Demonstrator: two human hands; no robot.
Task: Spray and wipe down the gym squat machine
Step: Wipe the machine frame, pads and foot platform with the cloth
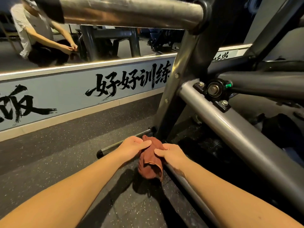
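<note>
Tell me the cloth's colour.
Plain rust-brown cloth, clearest in the head view.

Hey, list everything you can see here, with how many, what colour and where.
cloth: one, rust brown, bunched between both hands, low centre.
low tube: one, grey, running from under the cloth to near right.
capped peg: one, dark, left of the cloth, just above the floor.
diagonal tube: one, grey, right.
top bar: one, steel, across the top.
pivot bracket: one, black, bolted, right of centre.
floor: one, dark speckled.
wall band: one, pale blue, black lettering, left.
left hand: gripping cloth.
right hand: gripping cloth.
</note>
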